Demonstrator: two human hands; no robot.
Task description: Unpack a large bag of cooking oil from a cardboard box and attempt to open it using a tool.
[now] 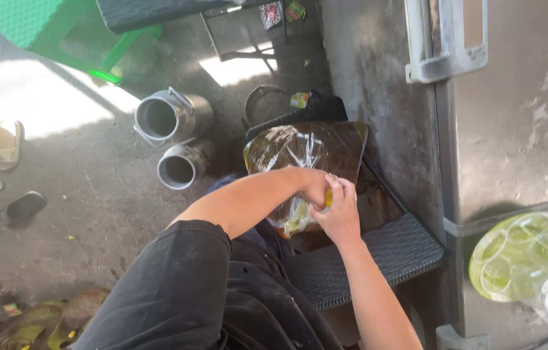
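Nearest the camera, the person's black clothing fills the lower middle, with both bare forearms reaching away from it. The right hand rises from the near right, its fingers curled together and pinching the near end of a clear plastic bag. The left hand comes in from the left across the body and meets the same end of the bag, touching the right hand; its fingers are hidden behind the right hand and the plastic, so I cannot tell how they are set. Something small and yellow shows between the 2 hands, too small to identify.

The bag holds brownish-green contents and glints in the sun. It rests above a dark woven seat that runs toward the near right, just beside a grey metal wall.

At the near right edge, well apart from the hands, lies a clear pack of bottles with a green tint.

Left of the bag, 2 metal cans lie on the concrete floor, mouths facing the camera. Farther left, sandals and dark slippers are scattered. At the far left stands a green plastic stool.
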